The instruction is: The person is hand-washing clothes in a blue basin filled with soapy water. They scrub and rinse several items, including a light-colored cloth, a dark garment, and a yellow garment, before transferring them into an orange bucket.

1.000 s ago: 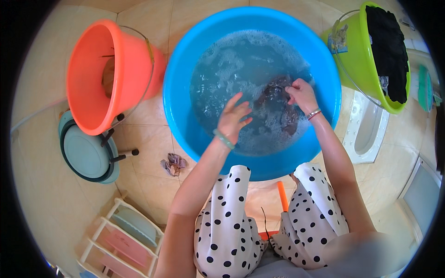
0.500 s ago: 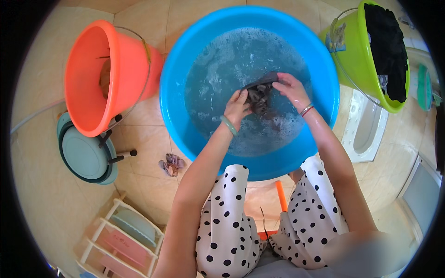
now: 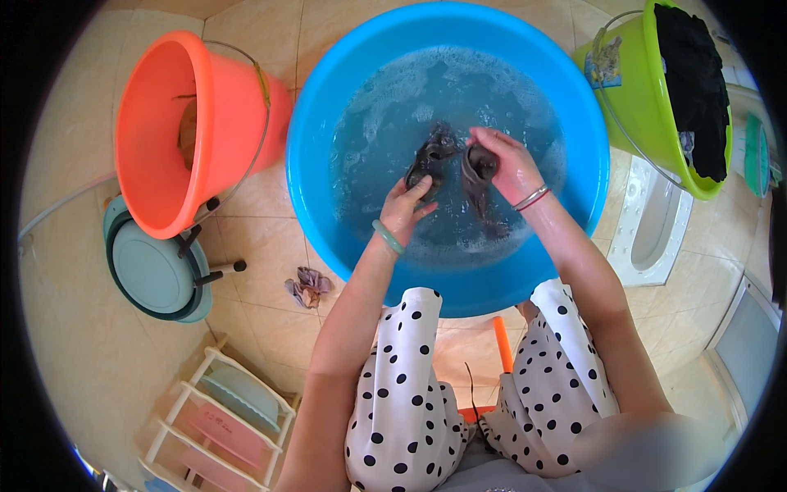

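Soapy, cloudy water [image 3: 373,135] fills the lower part of a large blue basin [image 3: 308,164] in front of my knees. Over the water my left hand [image 3: 402,210], with a green bangle at the wrist, is closed on a dark, wet, bunched cloth [image 3: 429,157]. To its right, my right hand [image 3: 514,170], a thin bracelet at the wrist, grips another dark wet cloth portion [image 3: 476,182], whose lower end trails into the water. Whether the two portions join under the surface I cannot tell.
An orange bucket [image 3: 225,115] stands left of the basin, a lime-green bucket [image 3: 627,98] holding black cloth [image 3: 693,90] on the right. A squat toilet [image 3: 652,217], folded round basin [image 3: 152,271], crumpled cloth [image 3: 309,287] and white rack [image 3: 215,410] surround me.
The dark cloth, stretched between both hands before, now shows as two bunched portions, one in each hand. My left hand has shifted slightly left and nearer; my right fingers have curled around their portion.
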Action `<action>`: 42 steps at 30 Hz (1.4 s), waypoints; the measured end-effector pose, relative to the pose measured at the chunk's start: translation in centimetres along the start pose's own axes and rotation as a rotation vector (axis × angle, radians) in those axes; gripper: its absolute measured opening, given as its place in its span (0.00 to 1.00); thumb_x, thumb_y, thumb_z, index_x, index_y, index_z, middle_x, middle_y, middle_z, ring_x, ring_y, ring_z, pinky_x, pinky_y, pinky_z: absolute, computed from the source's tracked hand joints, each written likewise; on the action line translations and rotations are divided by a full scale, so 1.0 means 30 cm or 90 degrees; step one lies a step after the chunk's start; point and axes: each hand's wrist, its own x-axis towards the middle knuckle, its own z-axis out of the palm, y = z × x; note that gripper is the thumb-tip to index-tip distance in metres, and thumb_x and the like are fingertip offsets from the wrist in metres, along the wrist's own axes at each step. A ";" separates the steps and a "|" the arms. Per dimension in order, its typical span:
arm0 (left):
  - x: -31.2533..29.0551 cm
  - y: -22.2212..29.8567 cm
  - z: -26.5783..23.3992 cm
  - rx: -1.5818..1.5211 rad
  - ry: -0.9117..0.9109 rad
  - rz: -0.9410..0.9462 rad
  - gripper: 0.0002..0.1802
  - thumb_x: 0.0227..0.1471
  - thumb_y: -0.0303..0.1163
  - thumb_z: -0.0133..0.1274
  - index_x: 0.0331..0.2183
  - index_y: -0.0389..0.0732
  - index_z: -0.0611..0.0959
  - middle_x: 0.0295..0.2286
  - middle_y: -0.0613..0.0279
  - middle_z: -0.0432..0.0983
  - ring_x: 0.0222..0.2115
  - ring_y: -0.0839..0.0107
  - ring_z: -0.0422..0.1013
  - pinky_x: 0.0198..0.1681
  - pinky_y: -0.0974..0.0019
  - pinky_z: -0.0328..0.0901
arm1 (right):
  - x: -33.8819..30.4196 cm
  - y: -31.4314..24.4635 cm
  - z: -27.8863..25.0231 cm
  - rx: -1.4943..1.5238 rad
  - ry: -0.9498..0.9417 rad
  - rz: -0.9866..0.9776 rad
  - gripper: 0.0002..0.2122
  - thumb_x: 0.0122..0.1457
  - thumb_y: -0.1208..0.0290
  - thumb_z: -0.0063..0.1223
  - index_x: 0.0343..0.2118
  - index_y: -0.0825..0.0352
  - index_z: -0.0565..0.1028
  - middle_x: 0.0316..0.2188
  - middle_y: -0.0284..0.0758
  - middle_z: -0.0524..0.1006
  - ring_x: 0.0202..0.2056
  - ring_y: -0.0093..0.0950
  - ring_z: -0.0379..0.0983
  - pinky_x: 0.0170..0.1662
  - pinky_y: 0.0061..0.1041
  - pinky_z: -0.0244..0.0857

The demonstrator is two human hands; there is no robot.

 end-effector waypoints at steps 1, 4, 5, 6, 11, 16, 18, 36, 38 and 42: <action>0.002 -0.011 -0.013 -0.006 -0.014 0.001 0.15 0.54 0.39 0.59 0.43 0.48 0.77 0.38 0.70 0.75 0.38 0.77 0.70 0.41 0.63 0.67 | 0.013 0.006 0.004 -0.098 0.004 -0.054 0.13 0.57 0.71 0.59 0.43 0.70 0.76 0.35 0.34 0.78 0.36 0.22 0.75 0.37 0.22 0.69; 0.007 -0.020 -0.013 0.005 -0.041 0.007 0.16 0.52 0.38 0.61 0.43 0.49 0.77 0.38 0.71 0.76 0.37 0.78 0.71 0.37 0.67 0.67 | 0.052 0.023 -0.020 -0.493 0.012 -0.225 0.14 0.52 0.67 0.64 0.40 0.65 0.76 0.33 0.33 0.76 0.34 0.24 0.74 0.35 0.25 0.69; 0.005 -0.026 -0.026 0.026 -0.026 0.009 0.16 0.52 0.38 0.61 0.43 0.49 0.77 0.38 0.71 0.77 0.37 0.78 0.71 0.37 0.68 0.67 | 0.056 0.044 -0.006 -0.610 0.020 -0.270 0.13 0.51 0.68 0.64 0.39 0.64 0.76 0.33 0.34 0.75 0.33 0.26 0.74 0.35 0.26 0.69; -0.001 -0.021 -0.031 0.047 -0.012 0.012 0.16 0.52 0.38 0.61 0.43 0.50 0.77 0.38 0.72 0.77 0.37 0.79 0.71 0.36 0.69 0.66 | 0.056 0.064 0.029 -0.727 0.029 -0.318 0.13 0.51 0.68 0.64 0.38 0.63 0.76 0.33 0.34 0.74 0.33 0.28 0.74 0.35 0.27 0.69; -0.011 0.020 -0.015 0.108 0.005 -0.022 0.16 0.51 0.36 0.61 0.43 0.50 0.78 0.37 0.71 0.76 0.39 0.77 0.69 0.39 0.65 0.65 | 0.160 0.141 0.063 -0.912 0.027 -0.534 0.10 0.48 0.68 0.64 0.33 0.62 0.77 0.36 0.38 0.70 0.33 0.41 0.73 0.36 0.36 0.69; 0.039 -0.022 -0.090 0.069 0.020 0.015 0.23 0.48 0.32 0.61 0.47 0.43 0.74 0.43 0.64 0.73 0.45 0.70 0.67 0.46 0.60 0.65 | 0.044 0.006 0.223 -0.182 -0.011 -0.050 0.04 0.55 0.74 0.54 0.30 0.67 0.76 0.31 0.30 0.76 0.34 0.21 0.72 0.37 0.24 0.67; 0.059 -0.033 -0.044 0.045 -0.056 0.069 0.25 0.48 0.29 0.60 0.48 0.41 0.72 0.46 0.62 0.71 0.47 0.68 0.66 0.48 0.60 0.64 | 0.002 -0.070 0.216 -0.006 -0.035 -0.019 0.04 0.55 0.73 0.53 0.32 0.67 0.75 0.32 0.31 0.76 0.35 0.24 0.72 0.41 0.25 0.66; 0.095 0.026 0.055 -0.089 -0.020 0.060 0.23 0.59 0.47 0.49 0.54 0.51 0.72 0.49 0.65 0.71 0.48 0.66 0.70 0.46 0.55 0.68 | 0.152 0.136 -0.113 -0.843 0.111 -0.280 0.21 0.53 0.72 0.56 0.52 0.59 0.68 0.56 0.43 0.64 0.51 0.48 0.66 0.51 0.39 0.67; 0.090 0.039 0.067 -0.168 -0.119 -0.027 0.28 0.57 0.55 0.48 0.54 0.50 0.72 0.50 0.65 0.70 0.47 0.65 0.70 0.49 0.54 0.67 | 0.093 0.165 -0.026 -0.853 0.022 -0.451 0.19 0.53 0.75 0.54 0.49 0.60 0.68 0.50 0.42 0.67 0.47 0.46 0.69 0.47 0.37 0.68; 0.044 0.102 0.054 -0.244 -0.177 -0.080 0.33 0.56 0.58 0.50 0.52 0.43 0.73 0.44 0.59 0.75 0.45 0.64 0.71 0.50 0.57 0.65 | -0.181 0.172 0.225 -0.863 -0.221 -0.473 0.10 0.54 0.73 0.55 0.39 0.63 0.71 0.36 0.37 0.67 0.39 0.39 0.71 0.39 0.35 0.69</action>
